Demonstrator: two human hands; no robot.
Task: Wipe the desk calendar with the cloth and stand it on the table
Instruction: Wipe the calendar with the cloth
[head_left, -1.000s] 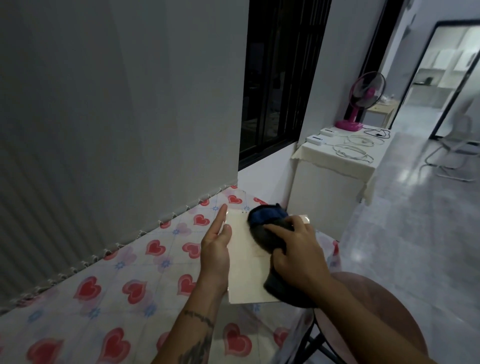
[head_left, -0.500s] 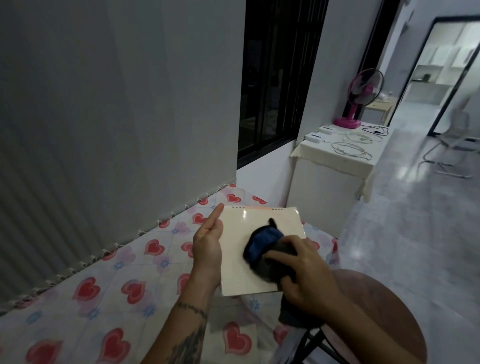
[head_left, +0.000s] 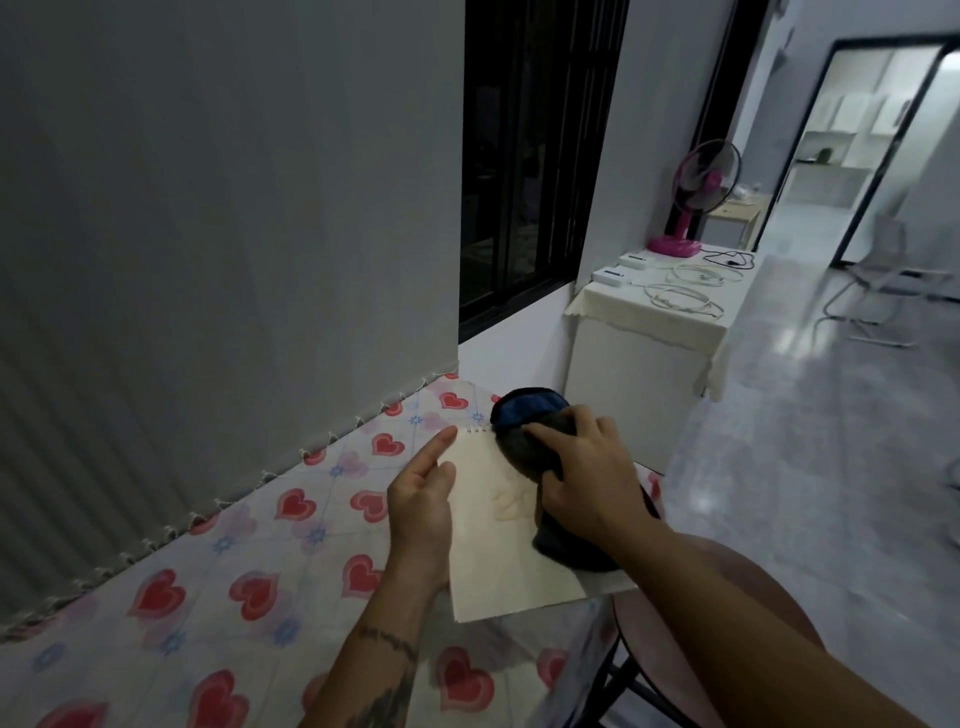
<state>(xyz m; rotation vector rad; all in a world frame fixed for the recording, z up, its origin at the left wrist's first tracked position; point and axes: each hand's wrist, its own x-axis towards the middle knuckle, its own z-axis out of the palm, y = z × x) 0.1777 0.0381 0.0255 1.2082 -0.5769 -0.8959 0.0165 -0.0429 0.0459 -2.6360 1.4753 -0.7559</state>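
My left hand (head_left: 422, 506) supports the desk calendar (head_left: 498, 525) along its left edge. The index finger lies extended along that edge toward the spiral binding at the far end; the remaining fingers curl under the card, so this hand grips the calendar. The calendar is held flat and slightly tilted above the right edge of the tabletop (head_left: 218, 587), with its near right corner projecting past that edge. Its cream face points up.

My right hand (head_left: 589, 480) is closed around the cloth (head_left: 524, 436), a dark bundle with a blue section at its far end. The fingers press the cloth down onto the far right part of the calendar face, close to the binding. A loose part of the cloth hangs below my right palm, over the calendar's right edge.

The tabletop carries a pale cover printed with red hearts. A grey curtain (head_left: 208, 234) hangs along its far left side. A round stool (head_left: 727, 597) stands under my right forearm, to the right of the tabletop. Farther away on the right, a pink fan (head_left: 701, 192) stands on a side table with a cream cover (head_left: 654, 312).
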